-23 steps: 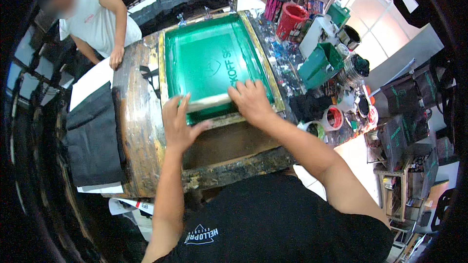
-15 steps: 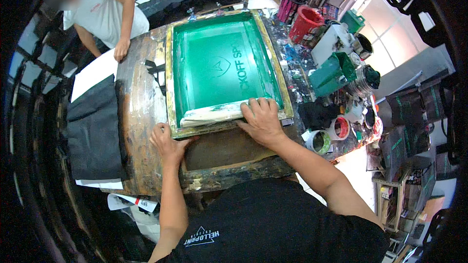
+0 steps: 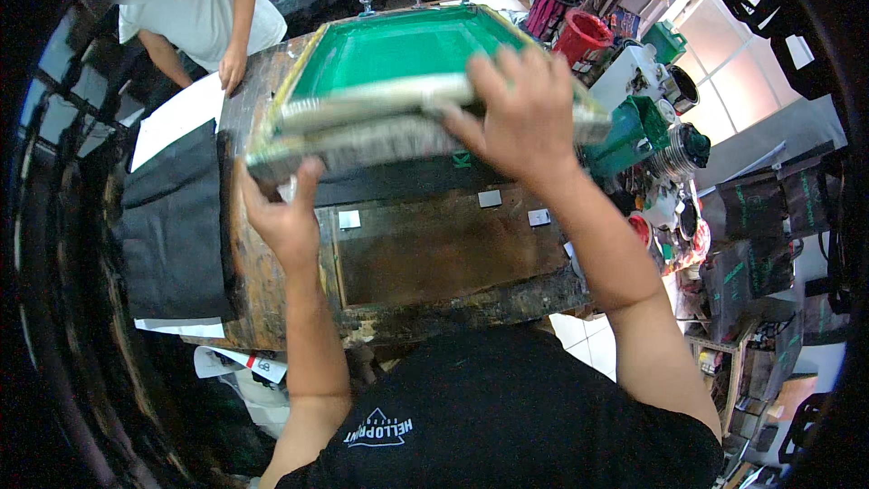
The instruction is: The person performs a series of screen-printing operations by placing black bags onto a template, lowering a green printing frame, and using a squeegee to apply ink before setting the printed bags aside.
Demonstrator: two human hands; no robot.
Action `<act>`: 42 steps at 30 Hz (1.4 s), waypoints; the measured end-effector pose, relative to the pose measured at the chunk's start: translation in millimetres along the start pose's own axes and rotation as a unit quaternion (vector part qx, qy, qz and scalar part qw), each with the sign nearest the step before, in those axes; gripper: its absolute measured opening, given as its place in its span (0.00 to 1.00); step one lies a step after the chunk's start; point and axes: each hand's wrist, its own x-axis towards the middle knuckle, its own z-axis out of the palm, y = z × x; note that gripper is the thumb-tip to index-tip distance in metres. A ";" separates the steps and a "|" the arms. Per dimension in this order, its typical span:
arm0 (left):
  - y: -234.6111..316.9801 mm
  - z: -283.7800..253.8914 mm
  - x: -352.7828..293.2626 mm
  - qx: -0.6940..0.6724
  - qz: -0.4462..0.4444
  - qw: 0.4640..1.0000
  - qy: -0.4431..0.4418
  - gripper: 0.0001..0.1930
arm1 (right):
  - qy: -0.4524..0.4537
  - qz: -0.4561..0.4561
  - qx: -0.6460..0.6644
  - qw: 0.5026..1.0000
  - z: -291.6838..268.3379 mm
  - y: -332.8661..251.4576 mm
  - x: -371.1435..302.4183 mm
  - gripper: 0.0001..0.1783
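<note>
A screen printing frame [image 3: 335,153] with green ink on its mesh tilts up, its near edge raised off the table. Under its near left corner, my left hand [image 3: 285,217] grips the frame with the thumb up. My right hand [image 3: 525,118], smeared by motion, is closed over the pale squeegee [image 3: 376,100] lying along the frame's near side. Beneath the raised frame shows black fabric [image 3: 389,183] with a bit of green print. Small white pieces [image 3: 349,219] lie near the fabric's front edge, on the brown board [image 3: 434,258].
Another person [image 3: 204,14] stands at the far left, a hand on the table beside white sheets [image 3: 172,131] and black fabric [image 3: 172,226]. To the right stand a red bucket [image 3: 584,36], a green container [image 3: 625,140] and several ink tubs. Clamps [image 3: 366,5] hold the frame's far edge.
The frame's near edge has risen from the table, uncovering black fabric and small white pieces. Both my hands have moved up and away with it.
</note>
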 end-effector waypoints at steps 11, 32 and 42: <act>-119.5 -6.7 -32.3 0.478 -0.068 0.861 -0.157 0.42 | -0.002 0.031 0.052 0.998 -19.7 36.7 114.8 0.39; -139.2 -230.2 145.2 0.485 -0.041 0.873 -0.017 0.21 | 0.014 0.025 0.012 1.000 -11.2 34.9 108.2 0.34; -2.0 -146.8 40.9 0.215 0.060 0.975 -0.009 0.24 | -0.004 0.030 -0.021 0.999 -10.8 37.5 108.2 0.35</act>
